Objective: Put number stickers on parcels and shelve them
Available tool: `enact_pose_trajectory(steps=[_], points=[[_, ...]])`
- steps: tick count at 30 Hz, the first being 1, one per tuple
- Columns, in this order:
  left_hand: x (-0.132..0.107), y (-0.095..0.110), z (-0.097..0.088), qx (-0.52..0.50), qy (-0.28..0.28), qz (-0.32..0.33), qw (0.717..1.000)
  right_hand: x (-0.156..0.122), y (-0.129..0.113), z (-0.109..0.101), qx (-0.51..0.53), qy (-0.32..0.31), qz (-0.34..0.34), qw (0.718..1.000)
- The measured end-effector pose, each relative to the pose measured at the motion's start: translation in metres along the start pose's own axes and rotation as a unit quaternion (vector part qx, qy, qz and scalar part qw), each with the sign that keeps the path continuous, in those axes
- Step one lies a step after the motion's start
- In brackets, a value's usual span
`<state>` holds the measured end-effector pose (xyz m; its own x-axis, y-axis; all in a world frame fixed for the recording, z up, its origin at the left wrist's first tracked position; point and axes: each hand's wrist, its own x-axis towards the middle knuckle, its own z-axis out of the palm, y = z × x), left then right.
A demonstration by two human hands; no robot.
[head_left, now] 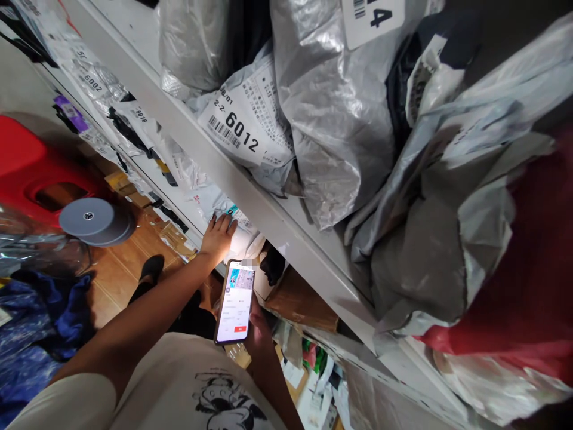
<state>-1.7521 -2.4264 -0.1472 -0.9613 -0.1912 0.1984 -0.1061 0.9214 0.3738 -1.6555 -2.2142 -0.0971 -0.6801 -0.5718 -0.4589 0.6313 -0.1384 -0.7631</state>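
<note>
My left hand (pixel 218 237) reaches down and rests its fingers on a white parcel bag (pixel 233 224) lying on a lower shelf. My right hand (pixel 258 325) holds a smartphone (pixel 236 301) upright with its lit screen facing me, close to my chest. On the white shelf (pixel 250 197) above lie grey and white plastic mailer bags, one labelled 6012 (pixel 244 128).
More labelled parcels (pixel 92 80) line the shelves to the left. A red stool (pixel 40 173) and a grey tape roll (pixel 94 221) are at the left over a wooden floor. Blue cloth (pixel 40 322) lies lower left. A red bag (pixel 528 286) bulges at the right.
</note>
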Motion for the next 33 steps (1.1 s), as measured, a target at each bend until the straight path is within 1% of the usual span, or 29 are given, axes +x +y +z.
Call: enact_pose_trajectory(steps=[6,13,18,20,23,29,33], points=[[0.001,0.0,0.001,-0.002,-0.001,-0.007,1.0,0.0,0.002,0.0,0.033,-0.009,0.001,0.999],[0.0,0.0,0.002,0.007,-0.01,-0.006,1.0,-0.001,0.001,0.002,0.06,-0.005,0.0,0.998],[-0.002,0.0,0.0,0.018,-0.018,0.001,1.0,-0.002,0.007,0.0,0.089,0.012,0.007,0.996],[-0.002,0.001,0.0,0.024,-0.017,0.002,1.0,-0.002,0.009,-0.002,0.098,-0.002,0.011,0.995],[-0.002,0.001,0.001,0.017,-0.004,0.005,1.0,-0.002,0.008,-0.004,0.1,-0.019,0.014,0.995],[-0.004,0.002,0.008,0.014,0.029,0.011,0.999,-0.002,-0.003,0.003,0.096,-0.018,0.045,0.994],[-0.006,0.003,0.013,0.024,0.05,0.014,0.998,-0.001,-0.007,0.005,0.114,-0.015,0.04,0.993]])
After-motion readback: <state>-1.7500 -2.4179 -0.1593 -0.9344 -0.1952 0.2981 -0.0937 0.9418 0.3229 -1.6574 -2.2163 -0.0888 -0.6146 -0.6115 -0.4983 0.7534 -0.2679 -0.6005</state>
